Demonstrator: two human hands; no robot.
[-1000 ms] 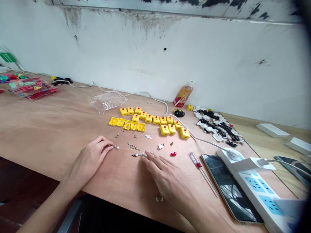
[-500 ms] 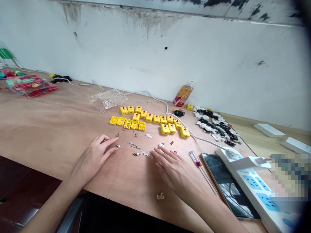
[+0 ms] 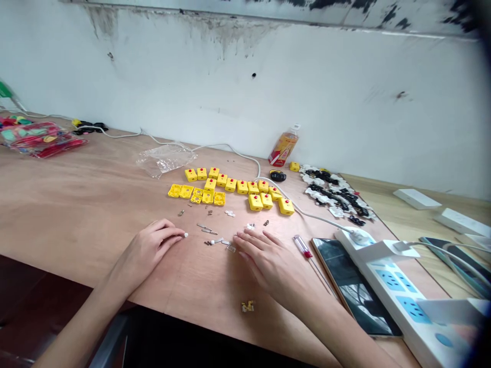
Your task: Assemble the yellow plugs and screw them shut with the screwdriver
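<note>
My left hand [image 3: 153,248] rests on the wooden table, thumb and fingertips pinched on a small white-tipped part [image 3: 186,234]. To the right, my right hand [image 3: 264,255] lies palm down with fingers stretched out, holding nothing. Close to its fingertips are a small clear piece [image 3: 230,248] and a white part [image 3: 250,226]. Between the hands lie thin metal strips [image 3: 207,229], a white bead-like part [image 3: 213,242] and small screws. Beyond them stand several yellow boxes with red buttons [image 3: 255,202], beside open yellow shells [image 3: 186,191].
A screwdriver [image 3: 303,246], a phone [image 3: 355,286] and a white power strip [image 3: 387,276] lie to the right. A bottle [image 3: 284,147] leans against the wall near black and white parts [image 3: 337,191]. Small yellow pieces [image 3: 247,306] sit near the front edge. A clear plastic bag [image 3: 166,159] lies behind.
My left thumb and fingers have closed on the small white-tipped part. My right hand stays spread on the table. The view has shifted slightly to the right.
</note>
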